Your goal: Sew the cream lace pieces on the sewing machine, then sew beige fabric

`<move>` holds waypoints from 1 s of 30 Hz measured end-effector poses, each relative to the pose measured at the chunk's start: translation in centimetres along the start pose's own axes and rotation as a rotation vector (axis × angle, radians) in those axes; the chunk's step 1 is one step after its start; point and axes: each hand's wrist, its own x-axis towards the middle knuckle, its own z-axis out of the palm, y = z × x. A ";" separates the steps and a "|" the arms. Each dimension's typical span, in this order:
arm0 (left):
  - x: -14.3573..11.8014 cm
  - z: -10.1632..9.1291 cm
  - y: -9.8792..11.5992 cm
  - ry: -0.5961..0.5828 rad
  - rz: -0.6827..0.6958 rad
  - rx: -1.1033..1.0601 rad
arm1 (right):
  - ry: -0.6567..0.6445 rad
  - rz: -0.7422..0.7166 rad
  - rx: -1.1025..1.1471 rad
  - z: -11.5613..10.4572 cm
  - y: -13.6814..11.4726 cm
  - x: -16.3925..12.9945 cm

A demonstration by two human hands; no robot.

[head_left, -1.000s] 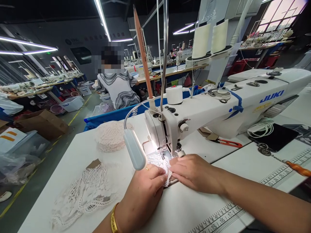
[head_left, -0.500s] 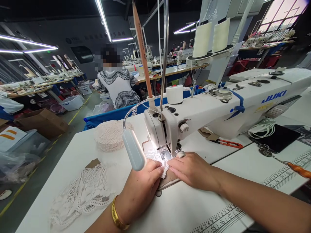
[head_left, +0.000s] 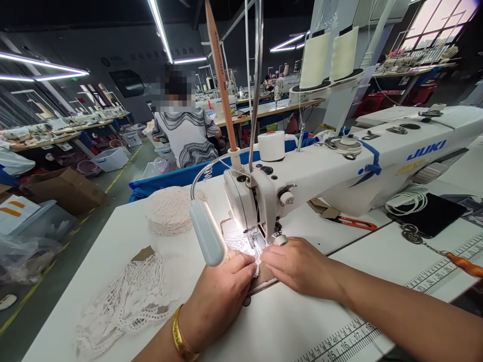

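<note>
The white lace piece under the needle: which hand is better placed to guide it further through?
Probably the right hand: its fingertips press the white lace piece flat directly beside the presser foot. The left hand holds the near edge, farther from the needle.

A stack of round lace pieces (head_left: 170, 210) sits on the white table (head_left: 124, 236) behind the lamp head (head_left: 206, 240), with a loose heap of lace trim (head_left: 126, 301) nearer the front edge. Red thread snips (head_left: 354, 223) lie to the right of the machine's base, near a coiled white cable (head_left: 406, 197) and a black pad (head_left: 433, 215). Two large thread cones (head_left: 328, 54) stand on the rack above. A printed ruler scale (head_left: 339, 342) runs along the table front. Beyond the table, a person in a striped top (head_left: 186, 133) sits at another station. A cardboard box (head_left: 64, 188) rests on the floor at left.
</note>
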 end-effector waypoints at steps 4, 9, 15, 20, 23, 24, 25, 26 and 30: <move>0.2 -0.1 -0.1 0.005 -0.003 0.015 | 0.006 0.031 0.010 0.0 0.0 0.3; 0.2 0.1 -0.6 0.016 0.003 0.058 | -0.008 0.062 -0.009 0.2 0.1 0.5; 0.4 0.3 -1.3 0.023 -0.027 0.059 | -0.029 0.131 -0.018 0.5 0.1 0.6; 0.7 0.3 -1.5 0.016 -0.096 0.031 | 0.004 0.163 -0.006 0.6 0.1 0.9; 0.5 0.4 -1.6 -0.002 -0.110 0.021 | 0.034 0.157 -0.013 0.6 0.2 0.8; 0.4 0.3 -1.6 -0.007 -0.113 0.020 | 0.046 0.151 -0.011 0.6 0.1 0.7; 0.3 0.3 -1.6 -0.011 -0.120 0.016 | 0.061 0.143 -0.007 0.5 0.0 0.7; 0.1 0.2 -1.7 -0.012 -0.132 0.008 | 0.074 0.127 0.002 0.5 -0.1 0.7; 0.1 -0.6 -2.1 0.048 -0.235 0.013 | 0.027 0.004 0.096 0.1 -0.7 0.8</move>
